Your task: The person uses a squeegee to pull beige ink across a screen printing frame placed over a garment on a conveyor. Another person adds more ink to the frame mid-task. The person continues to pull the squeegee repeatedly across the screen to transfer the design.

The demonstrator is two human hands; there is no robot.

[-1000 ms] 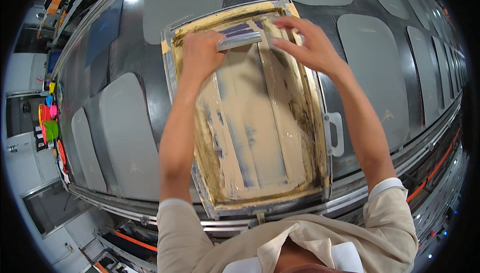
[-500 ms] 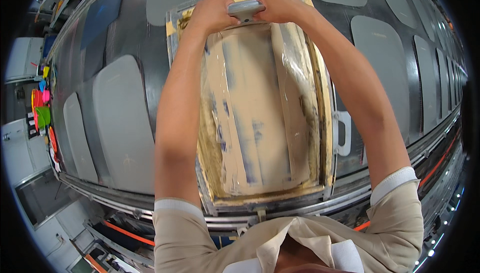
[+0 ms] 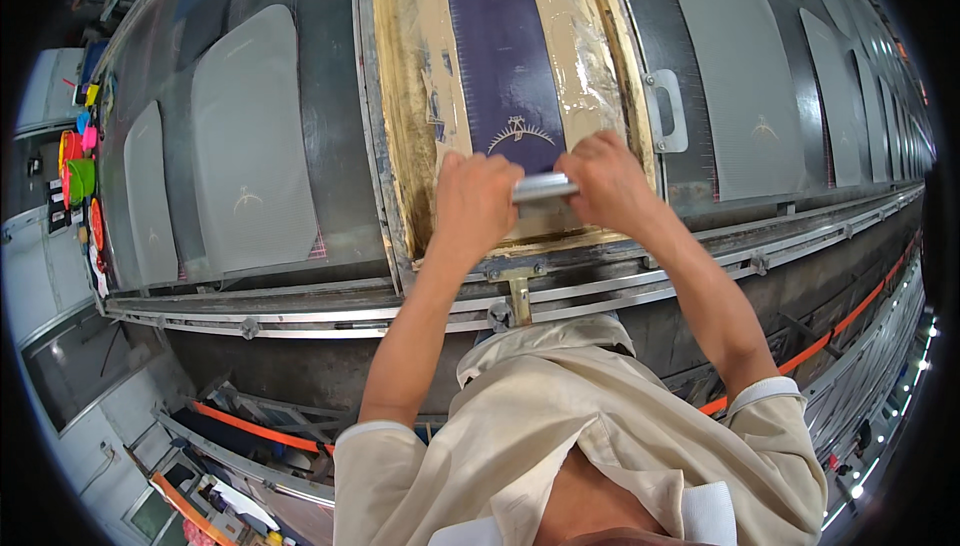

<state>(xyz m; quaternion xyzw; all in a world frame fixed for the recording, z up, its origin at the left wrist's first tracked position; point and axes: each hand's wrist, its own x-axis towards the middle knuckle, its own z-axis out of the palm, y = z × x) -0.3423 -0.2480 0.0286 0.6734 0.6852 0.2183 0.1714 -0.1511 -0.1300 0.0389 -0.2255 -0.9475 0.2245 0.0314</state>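
Note:
My left hand (image 3: 475,201) and my right hand (image 3: 607,184) are closed on the two ends of a squeegee (image 3: 543,186) with a silvery bar, low in a screen-printing frame (image 3: 630,76). Above the squeegee, the middle of the screen shows a long purple panel (image 3: 495,46) with pale lettering at its top and a pale arched emblem (image 3: 518,133) near its bottom. Beige tape and wet, glossy beige ink (image 3: 585,56) run along both sides of the panel. The squeegee's blade is mostly hidden by my hands and the bar.
A long dark printing table (image 3: 345,146) carries several grey shaped pieces (image 3: 245,146) either side of the frame. A metal handle (image 3: 670,111) sticks out from the frame's right. A metal rail (image 3: 295,321) follows the near edge. Coloured containers (image 3: 80,176) stand at the far left.
Both hands and the squeegee have come from the far end of the frame down toward my body. The middle of the screen, beige before, now shows purple with the pale emblem.

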